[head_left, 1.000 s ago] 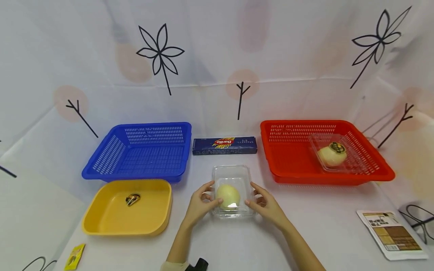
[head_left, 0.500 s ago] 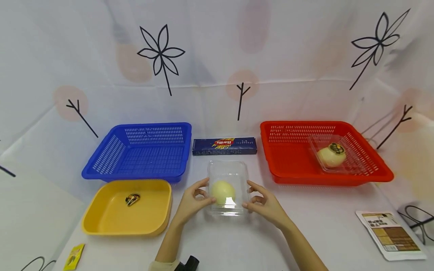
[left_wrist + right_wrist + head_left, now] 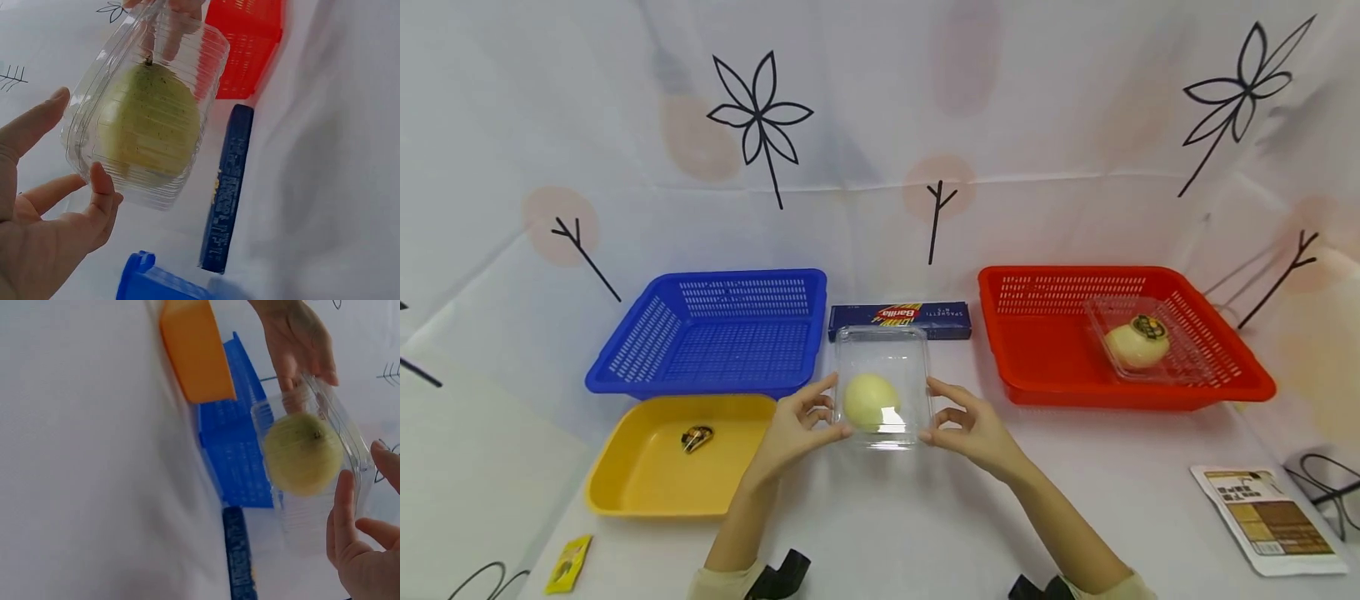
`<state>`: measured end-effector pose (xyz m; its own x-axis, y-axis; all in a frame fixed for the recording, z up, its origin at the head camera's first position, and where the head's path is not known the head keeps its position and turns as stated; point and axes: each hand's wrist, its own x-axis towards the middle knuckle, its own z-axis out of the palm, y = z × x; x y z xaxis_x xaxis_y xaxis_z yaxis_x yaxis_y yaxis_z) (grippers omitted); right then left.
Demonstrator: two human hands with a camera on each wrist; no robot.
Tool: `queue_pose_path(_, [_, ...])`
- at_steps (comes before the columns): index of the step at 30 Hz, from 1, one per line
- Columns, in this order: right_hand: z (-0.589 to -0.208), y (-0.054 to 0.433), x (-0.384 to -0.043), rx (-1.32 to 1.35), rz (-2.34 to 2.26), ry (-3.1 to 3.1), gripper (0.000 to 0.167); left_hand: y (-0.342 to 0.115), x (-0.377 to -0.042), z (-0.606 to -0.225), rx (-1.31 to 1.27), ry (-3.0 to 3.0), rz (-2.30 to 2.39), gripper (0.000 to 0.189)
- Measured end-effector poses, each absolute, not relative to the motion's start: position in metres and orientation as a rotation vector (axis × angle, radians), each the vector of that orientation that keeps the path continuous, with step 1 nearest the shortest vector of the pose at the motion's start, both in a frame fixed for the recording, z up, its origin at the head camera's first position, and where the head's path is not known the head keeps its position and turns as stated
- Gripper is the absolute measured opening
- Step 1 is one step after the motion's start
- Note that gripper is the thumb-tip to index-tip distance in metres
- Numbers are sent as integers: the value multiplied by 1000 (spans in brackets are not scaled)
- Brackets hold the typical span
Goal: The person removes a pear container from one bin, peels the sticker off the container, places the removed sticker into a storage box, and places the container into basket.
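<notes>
Between my two hands a clear plastic clamshell box (image 3: 891,354) is held by its rim, lifted over the table. Inside lies a round pale yellow-green fruit (image 3: 871,402), its stem end showing in the left wrist view. My left hand (image 3: 797,423) pinches the box's left edge, thumb on top and fingers beneath. On the opposite edge my right hand (image 3: 973,427) grips in the same way. The far end of the box overlaps a dark blue spaghetti box (image 3: 951,320) in the head view.
A blue basket (image 3: 737,390) stands at back left, with a yellow tray (image 3: 655,500) before it holding a small wrapped item (image 3: 697,438). The red basket (image 3: 1037,398) at right holds another boxed fruit (image 3: 1138,343). A yellow packet (image 3: 568,565) and white-brown pouch (image 3: 1270,521) lie at the sides.
Both hands have raised the clamshell box with the fruit and moved it left and away from me, towards the spaghetti box. The baskets and tray stay put.
</notes>
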<state>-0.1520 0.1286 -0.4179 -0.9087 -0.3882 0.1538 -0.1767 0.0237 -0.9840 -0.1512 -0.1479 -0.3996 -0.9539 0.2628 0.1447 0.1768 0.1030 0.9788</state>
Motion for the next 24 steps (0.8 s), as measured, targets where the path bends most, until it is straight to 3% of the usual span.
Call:
queue_pose_path(13, [-391, 100, -184, -611, -1950, 2178, 69, -152, -164, -371, 184, 2491, 2196, 50])
queue_pose_path(24, [-385, 60, -211, -747, -2022, 2147, 67, -178, -176, -357, 91, 2582, 2114, 55])
